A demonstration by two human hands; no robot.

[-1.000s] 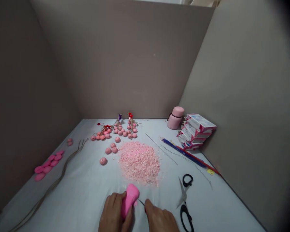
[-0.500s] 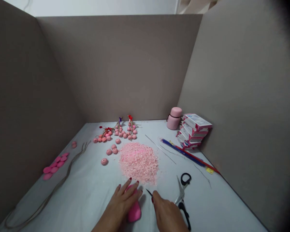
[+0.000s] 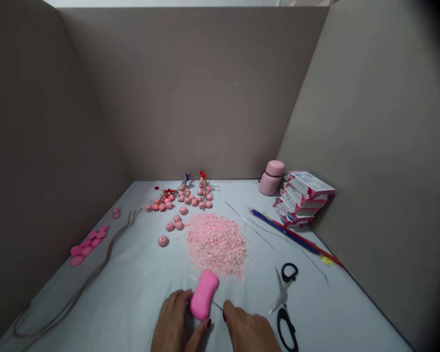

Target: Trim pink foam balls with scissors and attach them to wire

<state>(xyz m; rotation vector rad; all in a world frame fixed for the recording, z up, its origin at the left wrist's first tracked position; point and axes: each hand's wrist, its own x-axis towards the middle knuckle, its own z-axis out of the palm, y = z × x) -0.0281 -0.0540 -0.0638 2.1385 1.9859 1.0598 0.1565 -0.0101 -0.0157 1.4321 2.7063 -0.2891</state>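
My left hand [image 3: 176,325] grips a pink bar of soap [image 3: 204,294] at the near edge of the white table [image 3: 132,283], holding it tilted up. My right hand [image 3: 247,332] is closed in a pinch on a thin metal needle [image 3: 217,306] whose tip points at the soap. Just beyond the soap lies a heap of pink soap shavings [image 3: 216,242].
Black-handled scissors [image 3: 286,303] lie open to the right. Loose pink beads [image 3: 172,226] and beaded strings [image 3: 185,198] sit further back. Pink discs [image 3: 88,242] and cords [image 3: 95,269] lie left. A pink jar [image 3: 271,177], stacked boxes [image 3: 303,198] and coloured sticks [image 3: 293,235] stand at the right wall.
My left hand lay flat over the soap half a second ago; it has now lifted the bar upright again. My right hand stayed close with the needle.
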